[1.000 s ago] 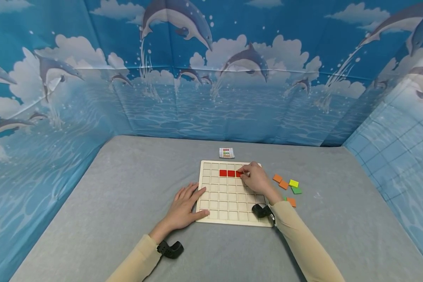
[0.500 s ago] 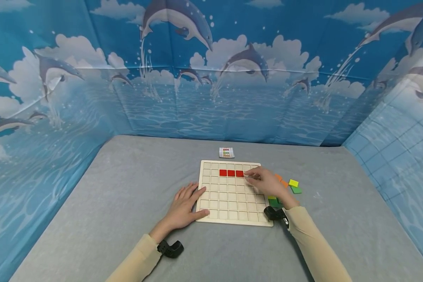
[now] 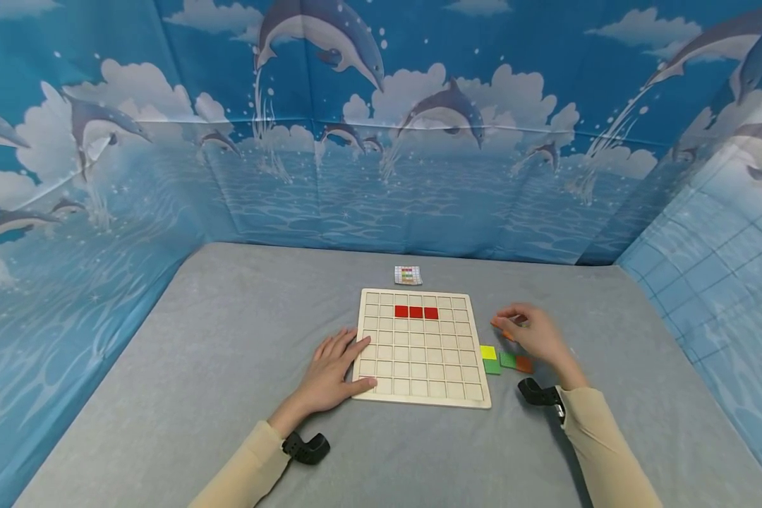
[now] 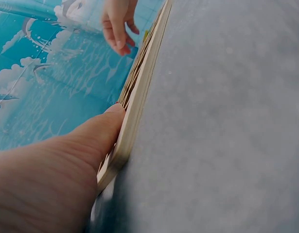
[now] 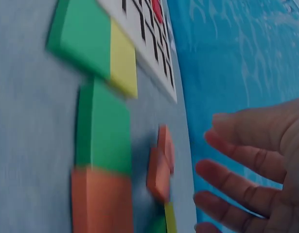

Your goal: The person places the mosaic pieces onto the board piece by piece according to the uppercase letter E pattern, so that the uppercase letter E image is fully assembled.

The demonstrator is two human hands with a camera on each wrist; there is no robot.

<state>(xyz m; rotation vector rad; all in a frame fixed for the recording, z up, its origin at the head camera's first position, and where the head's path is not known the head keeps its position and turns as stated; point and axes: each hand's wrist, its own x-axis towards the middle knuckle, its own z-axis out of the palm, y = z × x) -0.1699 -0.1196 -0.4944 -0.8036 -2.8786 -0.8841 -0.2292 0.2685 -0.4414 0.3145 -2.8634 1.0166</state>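
Note:
A wooden grid board (image 3: 419,353) lies flat on the table, with a row of 3 red square tiles (image 3: 415,312) in its upper part. My left hand (image 3: 327,374) rests on the board's left edge, fingers spread and thumb at the lower corner. To the right of the board, my right hand (image 3: 533,331) hovers over loose tiles, thumb and fingers apart and loosely bent. Nothing shows between them in the right wrist view. Beneath that hand are orange tiles (image 5: 158,172), partly hidden in the head view, with a yellow tile (image 5: 170,218) and a green one beside them.
Nearer me, against the board's right side, lie a yellow tile (image 3: 487,352) and green tile (image 3: 492,367), then another green tile (image 3: 508,360) and an orange tile (image 3: 524,364). A small printed card (image 3: 408,275) sits behind the board. A dolphin-print curtain (image 3: 381,190) surrounds the grey table (image 3: 260,303).
My right hand has let go of the third red tile in the row and moved right, off the board, to above the orange tiles. The left hand has stayed put.

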